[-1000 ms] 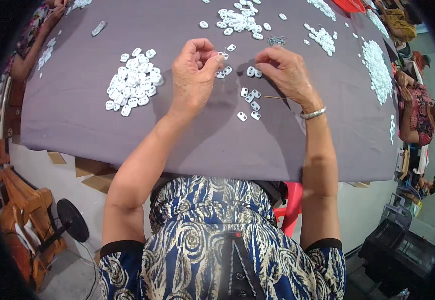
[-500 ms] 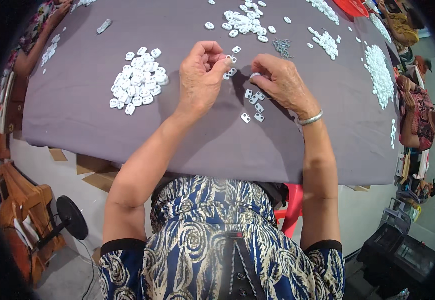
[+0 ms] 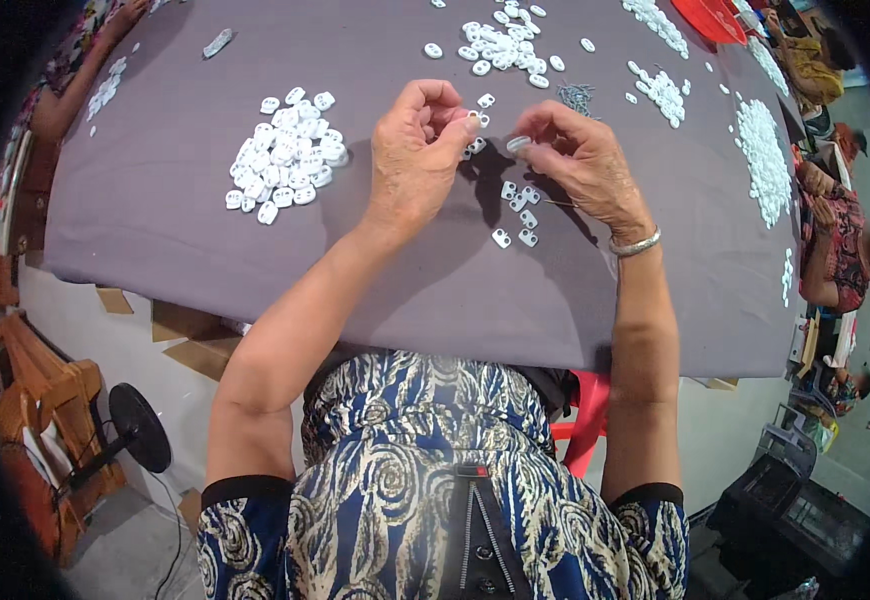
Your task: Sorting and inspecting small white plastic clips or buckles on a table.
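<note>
My left hand (image 3: 417,150) is closed in a pinch on a small white plastic piece with round holes (image 3: 484,119); similar pieces show just above and below its fingertips. To the right, my right hand (image 3: 595,165) pinches a white oval plastic piece (image 3: 519,144) between thumb and fingers, a short gap from the left hand. A thin pin-like bit (image 3: 561,204) shows by the right palm. On the cloth below lie several loose small white pieces with holes (image 3: 528,218). Beyond the right hand sits a tangle of small grey metal pins (image 3: 575,96).
A heap of white oval pieces (image 3: 290,155) lies left of my hands, another oval heap (image 3: 503,48) ahead. More white heaps (image 3: 761,160) line the right side, near a red basin (image 3: 707,18). Other people sit around the grey-clothed table (image 3: 205,260).
The right hand has turned slightly, and the oval piece in it shows more fully. Both hands appear a little farther right, as does the whole table scene.
</note>
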